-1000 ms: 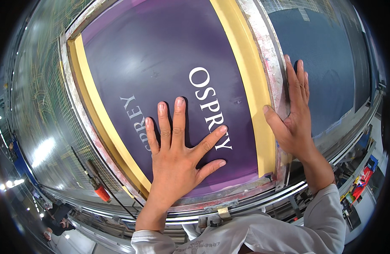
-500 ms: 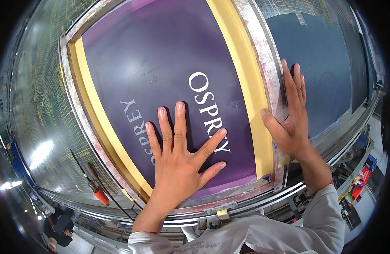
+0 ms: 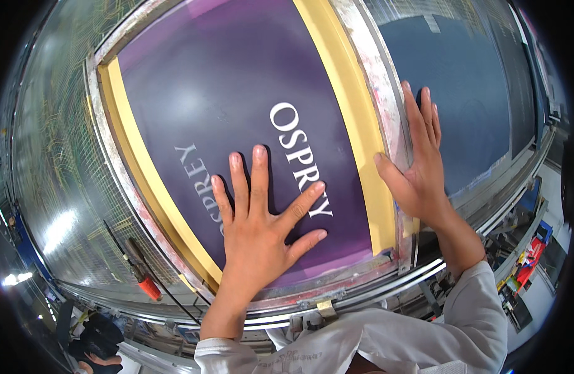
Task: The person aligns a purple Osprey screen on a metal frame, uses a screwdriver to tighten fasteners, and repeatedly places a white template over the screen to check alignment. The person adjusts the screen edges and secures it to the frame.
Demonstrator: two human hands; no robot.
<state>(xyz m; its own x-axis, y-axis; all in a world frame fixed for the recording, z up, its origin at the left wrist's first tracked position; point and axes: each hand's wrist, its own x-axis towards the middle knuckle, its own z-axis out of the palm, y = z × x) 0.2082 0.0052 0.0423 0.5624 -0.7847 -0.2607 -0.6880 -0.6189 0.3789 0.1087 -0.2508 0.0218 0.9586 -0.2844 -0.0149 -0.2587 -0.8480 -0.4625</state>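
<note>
A printing screen (image 3: 237, 75) with purple mesh lies in front of me, white lettering (image 3: 302, 159) and fainter grey lettering (image 3: 203, 181) on it. Strips of yellow tape (image 3: 340, 75) line its inner sides, inside a worn, paint-stained frame (image 3: 383, 93). My left hand (image 3: 256, 221) rests flat on the lower part of the mesh, fingers spread, nothing in it. At the frame's right bar is my right hand (image 3: 421, 165), fingers stretched forward along the bar's outer side and thumb over the yellow tape. Whether its palm presses on the bar is hidden.
A dark blue-green sheet (image 3: 449, 81) lies right of the frame. On the left, over a glossy table (image 3: 56, 199), is a tool with a red-orange handle (image 3: 149, 288). A metal rail (image 3: 274, 321) runs along the near edge. Another person (image 3: 97, 343) is at lower left.
The screen and my right hand appear slightly farther left in the picture. Both hands keep nearly the same pose and places on the screen. The person at lower left has shifted.
</note>
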